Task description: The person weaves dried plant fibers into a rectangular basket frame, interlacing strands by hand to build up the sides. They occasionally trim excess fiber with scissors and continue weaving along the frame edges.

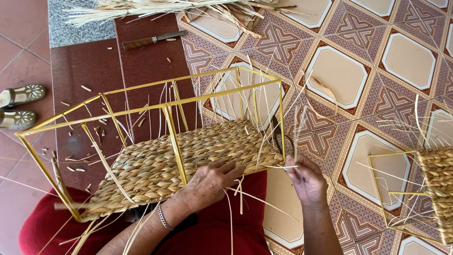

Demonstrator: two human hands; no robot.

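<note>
head view: left hand point(210, 182) flat on woven panel point(179, 163), right hand point(306, 179) past frame point(141, 109) edge

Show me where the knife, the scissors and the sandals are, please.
Knife point(153, 39), head view: on the blade just past its wooden handle.
Scissors point(277, 133), head view: on the dark blades above the right hand point(306, 178).
Sandals point(21, 94), head view: on the upper sandal's patterned strap.

Hands point(255, 182) on woven basket point(179, 165) (yellow-framed)
</note>
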